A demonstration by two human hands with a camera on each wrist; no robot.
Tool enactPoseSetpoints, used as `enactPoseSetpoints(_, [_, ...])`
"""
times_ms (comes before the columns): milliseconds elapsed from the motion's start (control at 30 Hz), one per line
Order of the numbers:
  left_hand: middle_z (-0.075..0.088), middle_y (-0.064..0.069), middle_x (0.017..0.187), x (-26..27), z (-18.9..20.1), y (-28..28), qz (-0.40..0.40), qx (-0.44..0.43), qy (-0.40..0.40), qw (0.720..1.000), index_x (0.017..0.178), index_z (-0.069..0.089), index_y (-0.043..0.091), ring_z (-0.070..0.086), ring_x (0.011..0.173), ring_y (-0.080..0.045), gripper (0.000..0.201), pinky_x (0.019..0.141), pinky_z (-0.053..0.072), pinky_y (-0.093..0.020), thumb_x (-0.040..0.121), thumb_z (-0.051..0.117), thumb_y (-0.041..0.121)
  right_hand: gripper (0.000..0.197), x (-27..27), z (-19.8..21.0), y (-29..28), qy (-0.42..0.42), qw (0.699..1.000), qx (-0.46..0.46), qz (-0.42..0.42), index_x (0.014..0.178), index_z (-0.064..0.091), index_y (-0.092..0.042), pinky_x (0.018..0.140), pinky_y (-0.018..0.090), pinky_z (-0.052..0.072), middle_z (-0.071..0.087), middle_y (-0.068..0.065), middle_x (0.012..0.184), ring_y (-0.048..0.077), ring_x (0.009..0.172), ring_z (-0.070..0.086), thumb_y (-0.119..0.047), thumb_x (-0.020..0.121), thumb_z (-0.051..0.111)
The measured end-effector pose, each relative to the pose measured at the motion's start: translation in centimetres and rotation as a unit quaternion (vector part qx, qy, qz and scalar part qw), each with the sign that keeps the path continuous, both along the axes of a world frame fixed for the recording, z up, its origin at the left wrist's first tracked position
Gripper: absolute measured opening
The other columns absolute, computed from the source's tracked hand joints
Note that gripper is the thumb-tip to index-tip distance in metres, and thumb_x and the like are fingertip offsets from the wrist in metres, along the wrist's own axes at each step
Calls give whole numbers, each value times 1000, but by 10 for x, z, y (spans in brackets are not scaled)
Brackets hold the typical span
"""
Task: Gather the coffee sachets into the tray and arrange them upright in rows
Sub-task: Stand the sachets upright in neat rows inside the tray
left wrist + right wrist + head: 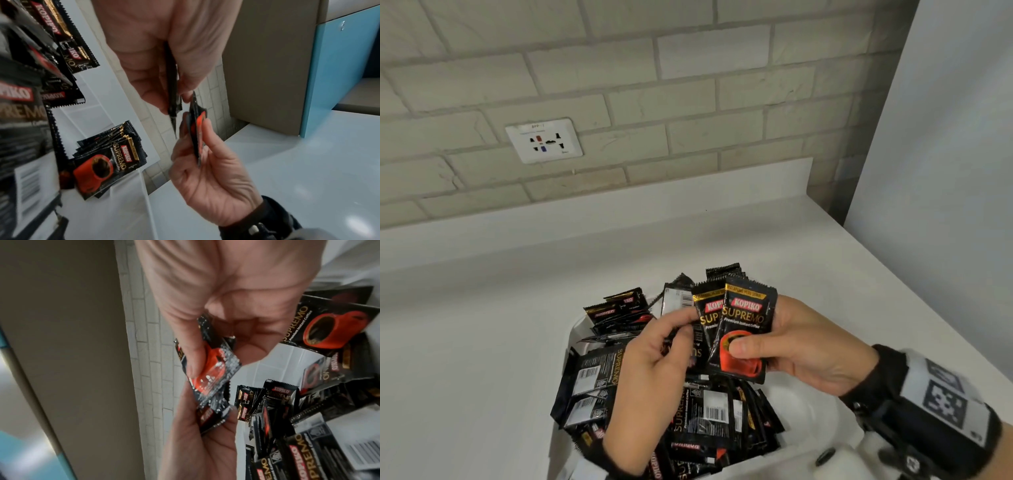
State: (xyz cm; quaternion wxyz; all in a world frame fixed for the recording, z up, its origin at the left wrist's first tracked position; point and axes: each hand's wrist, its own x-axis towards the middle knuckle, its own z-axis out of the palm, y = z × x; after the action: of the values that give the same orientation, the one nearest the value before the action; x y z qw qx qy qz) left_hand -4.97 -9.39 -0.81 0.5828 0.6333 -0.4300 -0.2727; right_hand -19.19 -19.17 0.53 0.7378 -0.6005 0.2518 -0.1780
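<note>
A white tray [812, 407] on the counter holds a loose pile of black Kopiko coffee sachets [709, 414]. A few sachets [619, 308] lean together at its far left end, also visible in the left wrist view [111, 154]. Above the pile, my right hand [760, 342] holds one sachet [749, 315] upright, thumb pressed on its red cup picture [213, 368]. My left hand [685, 325] pinches a second sachet [707, 318] just behind and left of it, seen edge-on from the left wrist [172, 97]. The two held sachets overlap.
The tray sits on a white counter [482, 325] against a brick wall with a socket [543, 140]. The counter's right edge [928, 308] runs close beside my right wrist. A blue cabinet side [339, 65] stands beyond the counter.
</note>
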Motion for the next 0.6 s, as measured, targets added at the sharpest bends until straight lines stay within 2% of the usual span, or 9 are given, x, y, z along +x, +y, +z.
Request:
enactPoseSetpoints(67, [73,13,89,-3,4,2,-9,-3,25,1000,74,73,39,64,82,5,41,66,43,-3,89,51,8,47,2,-2,2,-8,999,-31,-5,108,63,-24,78,36,54,69,9,104,22,96,67,-7,65,71])
enactPoseSetpoints(133, [72,12,90,-7,8,3,-30,-5,30,999,75,74,39,63,85,5,26,67,41,-1,85,53,28,44,4,-3,4,-17,997,-70,-17,102,64,-29,76,26,53,70,2,100,15,94,67,-7,65,71])
enactPoseSetpoints(167, [72,12,90,-9,9,4,-35,-2,22,999,76,73,42,63,86,4,20,67,41,-1,78,53,41,46,5,-4,5,-11,996,-89,-26,105,61,-27,78,24,52,68,1,101,12,95,66,-9,64,72])
enactPoseSetpoints(233, [70,16,90,-11,8,5,-34,2,-11,999,78,69,51,62,89,5,16,69,43,-4,67,58,54,59,7,-10,4,20,991,-125,-40,114,52,-17,86,29,52,62,5,108,13,99,63,-16,60,76])
enactPoseSetpoints(333, [64,26,95,-10,7,6,-55,10,-94,994,86,60,65,58,91,6,19,72,41,-5,73,60,51,73,10,-14,7,57,984,-169,-26,119,47,-15,92,37,50,60,2,110,12,102,62,-31,56,79])
enactPoseSetpoints(400, [63,28,95,-7,7,6,-58,13,-112,992,89,59,64,59,90,6,24,73,41,-7,70,56,50,77,9,-13,8,65,982,-180,-6,122,44,-21,92,37,50,60,-3,111,9,104,61,-36,55,78])
enactPoseSetpoints(467, [65,21,94,-2,8,7,-60,20,-128,990,89,61,61,62,88,1,16,77,47,-18,73,59,60,73,5,-6,7,76,979,-192,-7,119,40,-38,93,31,49,58,-8,116,5,106,60,-34,59,80])
enactPoseSetpoints(533, [67,9,89,1,6,7,-64,22,-152,986,90,61,61,64,84,-5,20,75,53,-28,71,55,67,62,-1,9,3,103,960,-259,-34,109,41,-47,88,21,48,57,-10,117,-3,100,58,-30,65,80])
enactPoseSetpoints(600, [65,6,84,1,8,5,-67,29,-190,979,85,59,65,62,80,-3,21,71,52,-24,67,48,66,48,-3,27,1,129,922,-362,-37,103,47,-46,79,14,45,60,-12,110,-7,91,57,-29,69,77])
